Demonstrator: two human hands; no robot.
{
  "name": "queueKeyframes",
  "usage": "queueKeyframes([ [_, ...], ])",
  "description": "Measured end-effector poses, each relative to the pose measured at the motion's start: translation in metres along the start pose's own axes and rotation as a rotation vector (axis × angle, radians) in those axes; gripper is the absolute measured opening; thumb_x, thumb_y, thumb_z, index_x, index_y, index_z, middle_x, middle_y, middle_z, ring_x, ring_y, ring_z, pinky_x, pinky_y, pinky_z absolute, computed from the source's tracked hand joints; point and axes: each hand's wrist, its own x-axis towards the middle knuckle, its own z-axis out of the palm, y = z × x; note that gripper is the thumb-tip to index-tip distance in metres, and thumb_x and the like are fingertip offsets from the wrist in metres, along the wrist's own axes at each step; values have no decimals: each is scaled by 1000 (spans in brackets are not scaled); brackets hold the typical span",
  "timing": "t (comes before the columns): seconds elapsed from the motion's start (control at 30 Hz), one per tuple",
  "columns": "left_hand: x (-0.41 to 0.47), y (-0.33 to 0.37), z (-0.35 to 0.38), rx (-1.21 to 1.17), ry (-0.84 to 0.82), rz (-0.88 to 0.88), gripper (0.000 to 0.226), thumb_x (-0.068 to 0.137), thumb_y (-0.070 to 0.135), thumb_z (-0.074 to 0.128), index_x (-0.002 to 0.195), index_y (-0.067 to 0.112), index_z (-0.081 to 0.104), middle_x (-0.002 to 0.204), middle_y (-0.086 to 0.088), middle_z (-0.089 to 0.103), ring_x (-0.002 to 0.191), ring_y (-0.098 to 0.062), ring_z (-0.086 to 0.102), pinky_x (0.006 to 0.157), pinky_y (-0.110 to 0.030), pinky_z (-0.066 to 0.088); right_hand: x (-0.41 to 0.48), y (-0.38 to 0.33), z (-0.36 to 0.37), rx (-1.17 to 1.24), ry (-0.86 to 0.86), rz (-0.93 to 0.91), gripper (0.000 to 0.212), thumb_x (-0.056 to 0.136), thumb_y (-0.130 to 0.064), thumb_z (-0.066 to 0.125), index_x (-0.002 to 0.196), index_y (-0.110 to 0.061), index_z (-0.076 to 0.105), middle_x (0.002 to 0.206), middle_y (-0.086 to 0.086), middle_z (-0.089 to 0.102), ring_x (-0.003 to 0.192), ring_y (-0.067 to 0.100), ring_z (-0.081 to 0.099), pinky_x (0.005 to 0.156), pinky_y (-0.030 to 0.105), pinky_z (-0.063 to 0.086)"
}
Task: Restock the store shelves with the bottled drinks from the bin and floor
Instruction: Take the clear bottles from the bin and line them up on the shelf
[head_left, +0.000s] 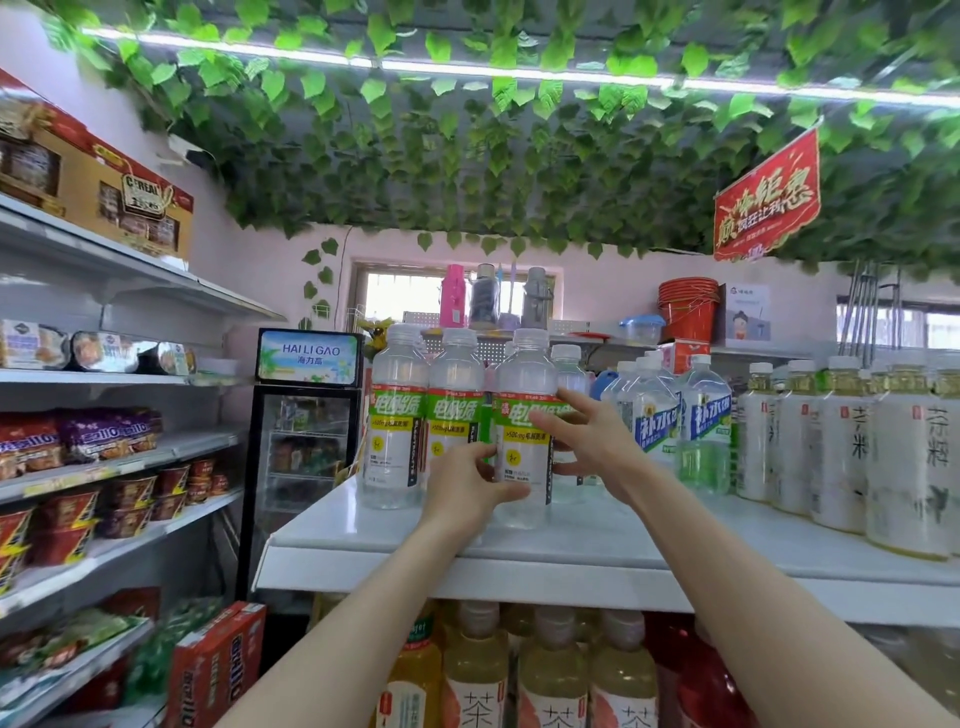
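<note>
Several clear bottles with green labels stand on the white top shelf (597, 525). The frontmost green-label bottle (522, 405) stands near the shelf's front edge. My left hand (465, 486) grips its lower part, fingers curled round the left side. My right hand (592, 447) lies against its right side with fingers spread and nearly straight, thumb low on the bottle. Two more green-label bottles (397, 410) stand to its left, and another one is partly hidden behind my right hand.
Blue-label water bottles (701, 415) and pale tea bottles (904, 457) stand to the right on the same shelf. Yellow and red drinks (550, 675) fill the shelf below. A snack rack (104, 467) lines the left side; a small fridge (306, 436) stands behind.
</note>
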Motion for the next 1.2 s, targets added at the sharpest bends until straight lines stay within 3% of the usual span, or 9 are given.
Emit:
queueKeyframes([
  [0.13, 6, 0, 6, 47, 10, 7, 31, 72, 25, 81, 99, 18, 70, 80, 12, 63, 76, -5, 60, 60, -10, 39, 10, 8, 0, 16, 29, 15, 23, 88, -22, 67, 97, -39, 54, 95, -1, 67, 89, 17, 65, 76, 42, 56],
  [0.2, 8, -1, 8, 60, 23, 1, 32, 73, 26, 80, 101, 17, 69, 83, 10, 63, 76, -5, 59, 61, -11, 39, 11, 10, 1, 8, 34, 25, 27, 89, -23, 67, 112, -32, 56, 97, -1, 67, 91, 18, 65, 81, 45, 56],
  [0.33, 8, -2, 10, 95, 14, -35, 52, 77, 30, 77, 125, 14, 60, 110, -1, 66, 97, -14, 60, 84, -27, 47, 9, 13, 4, 6, 39, 55, 50, 91, -22, 65, 138, -19, 48, 107, 2, 67, 95, 18, 64, 77, 37, 56],
  [0.47, 2, -5, 5, 9, -39, -80, 53, 88, 34, 65, 136, 19, 49, 104, -1, 64, 93, -16, 61, 88, -33, 50, -9, 18, 3, 15, 32, 146, 51, 98, -40, 48, 145, -27, 37, 138, 4, 53, 110, 28, 59, 76, 37, 55],
  [0.63, -10, 2, 3, -130, -100, -101, 47, 95, 42, 49, 138, 23, 47, 130, -1, 57, 115, -20, 57, 102, -42, 45, -28, 24, 10, 61, 3, 246, 55, 95, -63, 29, 143, -37, 35, 150, 5, 39, 122, 37, 50, 80, 39, 55],
  [0.8, -10, 6, 2, -132, -148, -106, 50, 98, 47, 37, 140, 20, 44, 140, 1, 50, 126, -19, 49, 108, -41, 38, -32, 17, 17, 151, 28, 235, 47, 98, -57, 24, 136, -36, 41, 144, 8, 45, 127, 37, 45, 93, 47, 47],
  [0.9, -5, 2, 4, -130, -190, -132, 54, 98, 53, 31, 142, 22, 42, 143, 2, 47, 131, -19, 45, 111, -42, 34, -31, 17, 21, 182, 37, 241, 32, 99, -55, 26, 118, -37, 43, 141, 7, 47, 126, 33, 46, 98, 49, 43],
  [1.07, 1, -1, 4, -148, -286, -176, 71, 89, 69, 25, 146, 28, 34, 150, 4, 38, 138, -17, 35, 115, -43, 27, -27, 23, 23, 167, 47, 242, 53, 99, -54, 26, 137, -23, 46, 144, 11, 45, 130, 33, 44, 100, 47, 42],
  [1.2, 2, 1, 2, -172, -346, -215, 90, 73, 82, 23, 147, 31, 30, 151, 7, 35, 140, -14, 31, 117, -43, 23, -23, 26, 25, 165, 55, 247, 47, 99, -55, 29, 133, -29, 46, 145, 10, 44, 121, 28, 47, 97, 46, 44],
])
